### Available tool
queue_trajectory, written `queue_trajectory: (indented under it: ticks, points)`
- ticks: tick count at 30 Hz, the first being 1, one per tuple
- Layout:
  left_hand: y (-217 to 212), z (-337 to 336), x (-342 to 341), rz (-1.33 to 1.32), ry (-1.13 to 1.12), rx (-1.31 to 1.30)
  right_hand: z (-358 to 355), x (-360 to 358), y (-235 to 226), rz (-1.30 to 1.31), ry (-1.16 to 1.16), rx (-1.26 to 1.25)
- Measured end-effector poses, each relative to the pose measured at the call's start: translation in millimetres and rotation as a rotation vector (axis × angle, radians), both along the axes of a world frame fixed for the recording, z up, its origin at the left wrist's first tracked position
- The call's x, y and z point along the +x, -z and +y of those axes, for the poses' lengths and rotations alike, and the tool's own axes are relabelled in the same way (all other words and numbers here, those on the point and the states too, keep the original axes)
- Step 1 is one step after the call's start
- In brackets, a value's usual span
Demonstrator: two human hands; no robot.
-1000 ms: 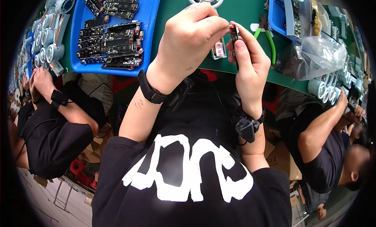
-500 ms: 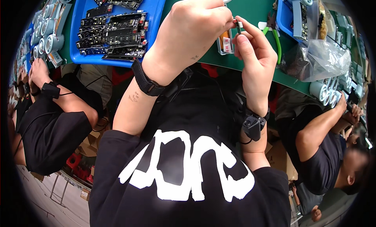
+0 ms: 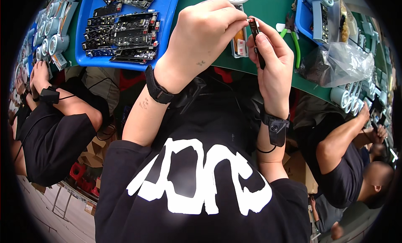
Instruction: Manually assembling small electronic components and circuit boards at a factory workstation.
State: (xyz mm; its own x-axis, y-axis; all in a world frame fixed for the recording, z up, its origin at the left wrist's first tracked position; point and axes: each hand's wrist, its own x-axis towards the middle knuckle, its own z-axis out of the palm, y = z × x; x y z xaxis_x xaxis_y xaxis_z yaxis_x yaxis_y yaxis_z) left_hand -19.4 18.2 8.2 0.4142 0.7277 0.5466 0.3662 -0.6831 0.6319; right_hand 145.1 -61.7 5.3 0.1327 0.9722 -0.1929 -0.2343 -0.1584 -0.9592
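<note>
Circuit board [image 3: 258, 50], slim and black, pinched between thumb and fingers of the right hand [image 3: 275, 60] above the table's [image 3: 190, 1] near edge. At its far end, left hand [image 3: 201, 31] with fingertips pressed together; cannot tell on what. Along that edge, blue tray [image 3: 167, 12] leftward, green-handled pliers [image 3: 297, 50] rightward.

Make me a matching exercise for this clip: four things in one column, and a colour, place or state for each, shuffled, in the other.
Things:
1. Narrow circuit board
2. Large tray
3. Pliers
4. Plastic bag

Descriptions:
A. Green handles, lying on the table
B. See-through, to the right of the pliers
C. Held in the fingers of the right hand
D. Blue, with piles of dark boards in it

Right pairs: 1-C, 2-D, 3-A, 4-B
</note>
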Motion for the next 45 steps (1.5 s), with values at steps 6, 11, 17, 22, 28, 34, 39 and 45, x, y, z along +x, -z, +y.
queue_trajectory:
  ticks: [6,11,17,22,28,34,39,45]
  points:
    - [3.9,-0.6,5.9,-0.029,-0.024,0.083,-0.3,1.2,-3.6,-0.017,0.027,-0.002]
    - [6.4,5.1,6.8,-0.061,0.009,0.090,2.2,8.0,-7.7,-0.195,-0.025,-0.003]
    - [-1.0,13.3,-6.5,-0.018,0.115,-0.056,13.6,19.5,-11.4,-0.300,-0.163,0.026]
    - [-3.3,11.8,-10.2,-0.021,0.139,-0.004,22.4,31.0,-25.7,-0.475,-0.302,0.048]
    - [0.9,7.2,9.8,0.141,0.114,0.071,15.8,77.8,-20.2,-0.575,-0.389,0.011]
    - [9.1,14.2,13.2,0.115,0.016,0.054,27.8,78.4,-16.4,-0.486,-0.345,-0.102]
    - [5.7,15.5,8.9,0.097,0.014,0.039,30.2,82.7,-17.8,-0.484,-0.269,-0.158]
    - [2.2,6.6,16.6,0.032,0.048,-0.028,20.2,77.3,-39.8,-0.529,-0.292,-0.173]
